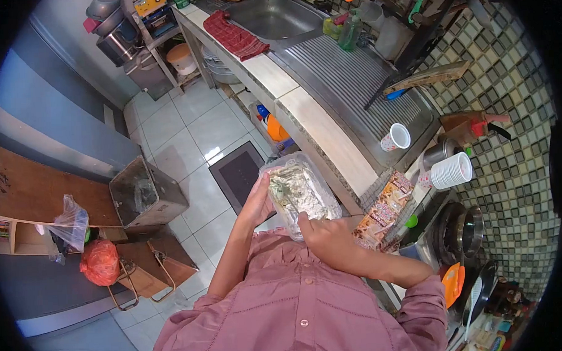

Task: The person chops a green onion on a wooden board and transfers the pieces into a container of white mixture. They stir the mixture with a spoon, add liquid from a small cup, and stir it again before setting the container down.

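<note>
Holding a clear plastic container (pixel 322 181) just in front of the pink shirt (pixel 285 299), the left hand (pixel 258 200) is gripping its left side, with the thumb lying at the rim and the other fingers mostly hidden. The right hand (pixel 325 236) is curling closed over the near end; it is seemingly pinching a thin utensil that is dipping into the container, though the fingers are hiding most of it.

The container is facing open side up. Its long axis is running away from the body, with the far end leaning left toward the floor mat (pixel 239 174) and the near end angling right, toward the right hand. Inside, a pale, crumbly mixture (pixel 308 196) is covering much of the bottom, and a greenish patch is showing toward the left side.

The container is hanging over the floor beside the counter edge (pixel 329 136); whether it is touching the counter is unclear. To its right, a patterned packet (pixel 384 212) is lying on the counter. Beyond that, a single cup (pixel 395 137) is standing on the ridged drainboard (pixel 345 74), and a stack of cups (pixel 452 169) is leaning nearby. Farther off, a red cloth (pixel 234 35) is lying beside the sink (pixel 275 16).
</note>
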Demonstrator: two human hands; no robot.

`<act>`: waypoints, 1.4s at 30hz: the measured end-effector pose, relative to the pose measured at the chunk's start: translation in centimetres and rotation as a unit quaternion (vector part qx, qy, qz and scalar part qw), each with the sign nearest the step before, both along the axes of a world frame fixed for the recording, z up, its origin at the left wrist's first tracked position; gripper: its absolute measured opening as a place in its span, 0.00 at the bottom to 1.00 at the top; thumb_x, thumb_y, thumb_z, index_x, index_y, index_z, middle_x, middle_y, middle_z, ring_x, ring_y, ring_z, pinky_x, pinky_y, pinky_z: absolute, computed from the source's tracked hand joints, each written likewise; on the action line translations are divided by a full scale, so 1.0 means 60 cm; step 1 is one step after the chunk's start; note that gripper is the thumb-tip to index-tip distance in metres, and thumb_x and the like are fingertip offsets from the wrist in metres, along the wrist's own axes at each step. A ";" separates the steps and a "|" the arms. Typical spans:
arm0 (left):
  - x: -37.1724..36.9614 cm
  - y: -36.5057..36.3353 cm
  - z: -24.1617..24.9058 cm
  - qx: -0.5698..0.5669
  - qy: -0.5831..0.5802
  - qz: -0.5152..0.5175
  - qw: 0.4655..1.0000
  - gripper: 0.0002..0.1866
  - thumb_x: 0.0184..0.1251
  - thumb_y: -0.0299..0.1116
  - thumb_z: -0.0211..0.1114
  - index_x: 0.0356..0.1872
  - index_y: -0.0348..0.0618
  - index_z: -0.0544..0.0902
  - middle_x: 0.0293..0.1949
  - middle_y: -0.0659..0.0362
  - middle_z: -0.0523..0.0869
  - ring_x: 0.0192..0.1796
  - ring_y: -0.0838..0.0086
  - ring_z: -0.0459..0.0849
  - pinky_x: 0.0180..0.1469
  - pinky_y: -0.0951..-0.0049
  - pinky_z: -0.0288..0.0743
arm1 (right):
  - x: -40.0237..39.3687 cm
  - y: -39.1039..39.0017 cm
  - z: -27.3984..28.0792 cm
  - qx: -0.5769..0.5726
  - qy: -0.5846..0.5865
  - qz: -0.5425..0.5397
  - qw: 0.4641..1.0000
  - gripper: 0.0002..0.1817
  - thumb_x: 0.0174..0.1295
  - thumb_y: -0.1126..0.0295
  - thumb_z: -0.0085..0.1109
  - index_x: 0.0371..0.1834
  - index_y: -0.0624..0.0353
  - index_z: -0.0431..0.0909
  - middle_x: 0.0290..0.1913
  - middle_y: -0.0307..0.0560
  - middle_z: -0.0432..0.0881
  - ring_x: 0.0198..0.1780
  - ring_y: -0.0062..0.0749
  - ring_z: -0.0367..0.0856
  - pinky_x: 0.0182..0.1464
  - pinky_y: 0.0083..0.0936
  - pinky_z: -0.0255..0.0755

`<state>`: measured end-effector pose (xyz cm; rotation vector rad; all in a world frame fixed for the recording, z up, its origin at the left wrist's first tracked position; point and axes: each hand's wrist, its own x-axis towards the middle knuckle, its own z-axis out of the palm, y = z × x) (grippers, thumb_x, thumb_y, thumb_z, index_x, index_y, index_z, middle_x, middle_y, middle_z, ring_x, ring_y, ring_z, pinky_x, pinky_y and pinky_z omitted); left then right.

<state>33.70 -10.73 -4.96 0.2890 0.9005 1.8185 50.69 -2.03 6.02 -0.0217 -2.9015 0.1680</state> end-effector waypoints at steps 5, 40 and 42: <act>-0.004 -0.010 0.002 -0.008 -0.012 0.014 1.000 0.29 0.71 0.55 0.43 0.61 0.42 0.64 0.57 0.54 0.74 0.57 0.68 0.76 0.53 0.64 0.77 | 0.021 0.028 0.046 -0.027 -0.027 0.029 0.999 0.11 0.50 0.74 0.52 0.38 0.61 0.75 0.17 0.38 0.74 0.17 0.29 0.77 0.18 0.26 0.67; 0.001 -0.011 -0.018 -0.022 -0.002 0.003 1.000 0.26 0.73 0.51 0.43 0.63 0.44 0.63 0.57 0.55 0.74 0.56 0.68 0.78 0.49 0.65 0.80 | 0.020 0.108 -0.040 -0.188 0.029 -0.130 0.973 0.05 0.60 0.67 0.54 0.32 0.55 0.77 0.19 0.51 0.78 0.22 0.48 0.78 0.24 0.39 0.70; 0.005 -0.008 -0.014 -0.018 -0.012 0.017 1.000 0.26 0.73 0.50 0.43 0.63 0.44 0.63 0.57 0.55 0.74 0.55 0.68 0.78 0.49 0.65 0.80 | 0.021 0.107 -0.036 -0.183 0.046 -0.140 0.972 0.06 0.60 0.67 0.54 0.31 0.55 0.77 0.18 0.53 0.77 0.21 0.49 0.78 0.24 0.40 0.70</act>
